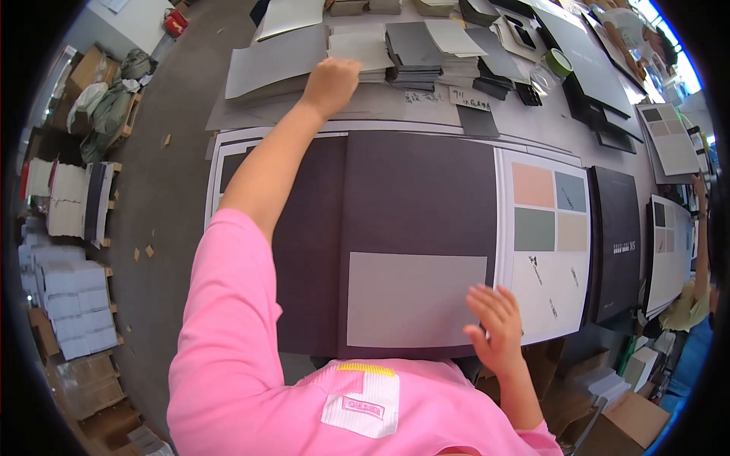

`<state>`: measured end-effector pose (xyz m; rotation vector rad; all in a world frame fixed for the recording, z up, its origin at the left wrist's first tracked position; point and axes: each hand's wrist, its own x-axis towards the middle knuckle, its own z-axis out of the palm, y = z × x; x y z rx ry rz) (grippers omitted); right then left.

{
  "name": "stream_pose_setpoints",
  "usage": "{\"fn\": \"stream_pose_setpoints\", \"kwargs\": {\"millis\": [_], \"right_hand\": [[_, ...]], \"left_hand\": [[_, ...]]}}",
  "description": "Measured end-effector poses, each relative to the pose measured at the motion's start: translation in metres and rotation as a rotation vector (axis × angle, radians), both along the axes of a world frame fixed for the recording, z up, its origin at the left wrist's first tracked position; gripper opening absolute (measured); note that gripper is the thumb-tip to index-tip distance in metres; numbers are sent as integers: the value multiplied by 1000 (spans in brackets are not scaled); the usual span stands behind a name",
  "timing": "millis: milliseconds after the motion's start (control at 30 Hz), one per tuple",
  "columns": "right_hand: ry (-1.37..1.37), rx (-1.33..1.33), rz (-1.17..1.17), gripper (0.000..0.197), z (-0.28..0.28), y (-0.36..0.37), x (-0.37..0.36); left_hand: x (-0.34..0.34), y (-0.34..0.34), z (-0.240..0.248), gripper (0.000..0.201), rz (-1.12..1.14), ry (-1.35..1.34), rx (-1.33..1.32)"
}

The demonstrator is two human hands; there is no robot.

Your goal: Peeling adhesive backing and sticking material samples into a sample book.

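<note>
A workshop for assembling sample books: the long grey table (532,121) is covered with stacks of grey and cream card sheets (414,49), open dark sample boards with pasted colour swatches (549,209), while white paper bundles (72,304) and brown cardboard boxes (91,384) line the concrete floor (163,182).

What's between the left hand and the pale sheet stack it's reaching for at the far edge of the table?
Nothing visible. The left hand is already on the pale sheet stack, with the arm stretched over the dark open folder. The right hand rests flat by the light grey panel.
</note>
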<state>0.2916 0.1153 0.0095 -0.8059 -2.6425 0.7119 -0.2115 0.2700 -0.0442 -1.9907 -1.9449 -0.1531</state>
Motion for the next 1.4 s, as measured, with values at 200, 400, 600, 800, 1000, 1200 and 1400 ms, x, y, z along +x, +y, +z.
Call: {"fn": "stream_pose_setpoints", "kwargs": {"millis": [200,400,600,800,1000,1200,1400], "right_hand": [[466,-354,-291,40,3,48,-82],[637,-745,-379,16,5,38,-149],[528,-1086,94,14,16,12,-120],[788,-1273,109,24,-2,-10,-114],[854,-1361,110,22,3,-16,-109],[768,-1227,101,18,15,-16,-103],[813,-1227,91,22,17,-19,-103]], "left_hand": [[123,-104,28,28,-48,-524,328],[234,-223,47,47,-27,-887,31],[244,-247,77,104,-46,-1663,-265],[264,-265,79,100,-170,-1805,-324],[275,-269,80,104,-242,-1985,-330],[281,-271,76,109,-336,-1959,-259],[286,-266,68,112,-365,-1938,-174]]}}
